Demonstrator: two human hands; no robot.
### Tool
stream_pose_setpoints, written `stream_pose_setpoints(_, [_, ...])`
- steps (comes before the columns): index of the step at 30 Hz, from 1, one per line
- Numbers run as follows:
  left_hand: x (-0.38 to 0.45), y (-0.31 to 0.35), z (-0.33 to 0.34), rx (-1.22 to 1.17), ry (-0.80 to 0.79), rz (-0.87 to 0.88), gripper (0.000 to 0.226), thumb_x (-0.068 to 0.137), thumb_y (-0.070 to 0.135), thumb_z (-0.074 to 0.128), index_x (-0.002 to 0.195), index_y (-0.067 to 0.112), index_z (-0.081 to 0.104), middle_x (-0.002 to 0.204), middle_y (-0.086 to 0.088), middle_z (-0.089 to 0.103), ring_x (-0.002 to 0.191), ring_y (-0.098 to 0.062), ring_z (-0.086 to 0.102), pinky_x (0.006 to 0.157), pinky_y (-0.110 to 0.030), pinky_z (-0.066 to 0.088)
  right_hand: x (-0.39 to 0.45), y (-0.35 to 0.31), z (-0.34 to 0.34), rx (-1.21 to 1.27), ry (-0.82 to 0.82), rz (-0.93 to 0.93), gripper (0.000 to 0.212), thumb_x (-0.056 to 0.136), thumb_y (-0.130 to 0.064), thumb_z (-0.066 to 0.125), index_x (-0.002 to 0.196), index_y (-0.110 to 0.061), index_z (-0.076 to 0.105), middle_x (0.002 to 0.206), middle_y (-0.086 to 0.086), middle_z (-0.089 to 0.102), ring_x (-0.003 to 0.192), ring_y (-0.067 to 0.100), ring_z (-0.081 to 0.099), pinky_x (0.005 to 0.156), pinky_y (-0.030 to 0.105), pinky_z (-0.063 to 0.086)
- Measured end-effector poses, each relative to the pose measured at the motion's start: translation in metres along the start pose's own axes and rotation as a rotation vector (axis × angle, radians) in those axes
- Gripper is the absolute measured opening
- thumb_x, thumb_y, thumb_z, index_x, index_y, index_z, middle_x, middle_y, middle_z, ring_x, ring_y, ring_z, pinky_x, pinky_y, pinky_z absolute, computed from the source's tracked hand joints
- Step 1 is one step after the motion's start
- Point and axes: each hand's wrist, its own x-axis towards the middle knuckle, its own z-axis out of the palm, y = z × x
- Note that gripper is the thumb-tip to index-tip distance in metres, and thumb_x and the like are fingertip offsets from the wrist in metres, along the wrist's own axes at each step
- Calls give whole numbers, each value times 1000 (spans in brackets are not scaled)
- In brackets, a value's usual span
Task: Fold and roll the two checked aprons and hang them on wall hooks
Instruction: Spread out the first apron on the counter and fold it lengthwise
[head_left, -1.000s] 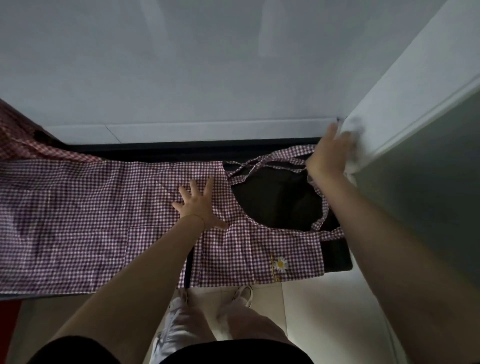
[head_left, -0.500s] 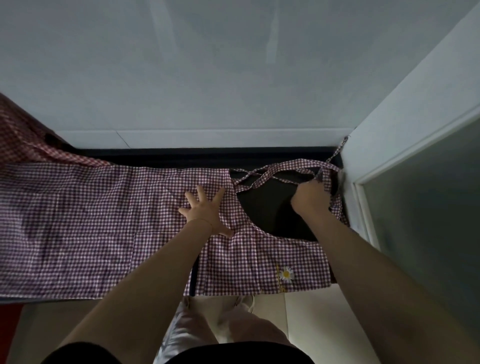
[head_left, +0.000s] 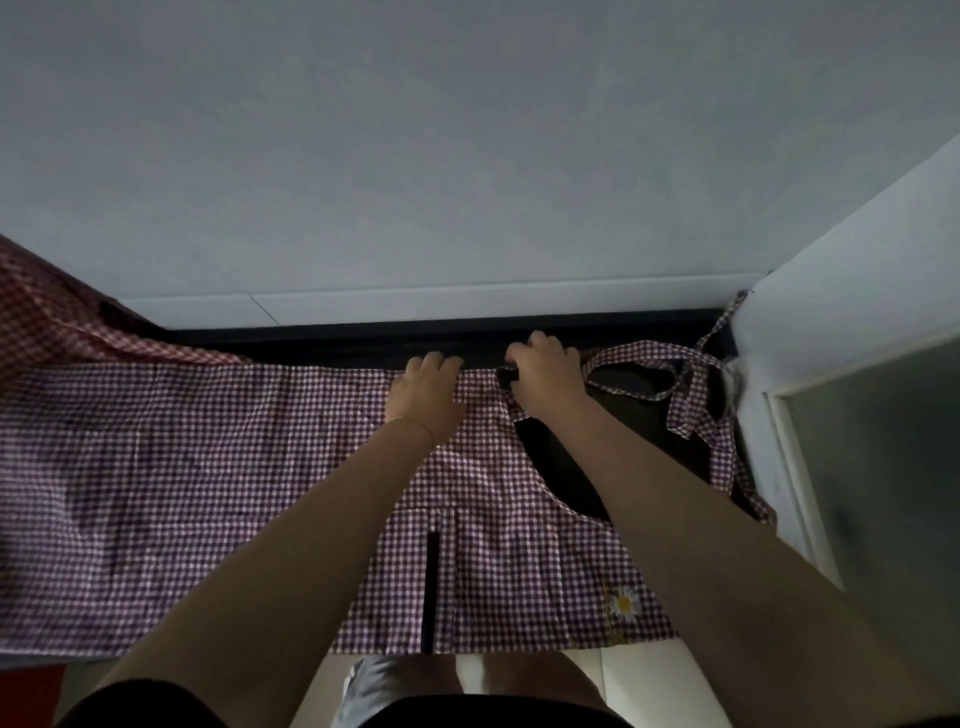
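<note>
One checked apron (head_left: 218, 467) is lying flat on the dark table (head_left: 644, 431) — not yet folded. Its far edge is being pinched by the left hand (head_left: 426, 395) and the right hand (head_left: 545, 379), fingers curled. Rolling and hanging are still waiting — no hooks are being shown.

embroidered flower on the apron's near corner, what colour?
White petals with a yellow centre: a daisy on the purple-and-white checked apron, clearest in the head view.
</note>
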Motion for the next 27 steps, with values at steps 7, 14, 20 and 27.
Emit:
stream_pose_setpoints(7, [14,-3,-1,26,-40,46,35,89,28,62,122,18,55,125,-6,44,119,-24,40,90,-39,45,4,-4,-10,-39,156,130,24,90,-12,56,113,-12,53,107,7,64,102,28,58,92,42,37])
stream_pose_setpoints(14, [18,2,-7,15,-86,10,41,88,27,66,122,16,46,123,-5,51,119,-25,43,83,-38,43,3,48,-61,206,531,584,19,96,-18,52,106,-5,62,102,13,64,94,33,61,66,34,41])
stream_pose_setpoints(20, [19,9,-18,-161,-179,-57,51,87,35,65,132,18,47,121,-7,59,108,-24,57,84,-36,49,-3,63,-88,736,629,656,17,95,-12,50,107,-8,62,99,2,64,91,21,61,75,25,43])
stream_pose_setpoints(27, [7,8,-29,-309,-39,0,11,90,22,59,94,23,68,102,-1,67,92,-19,61,80,-34,53,-26,42,-74,464,798,489,37,82,3,54,118,-7,57,126,16,47,110,31,49,82,34,44])
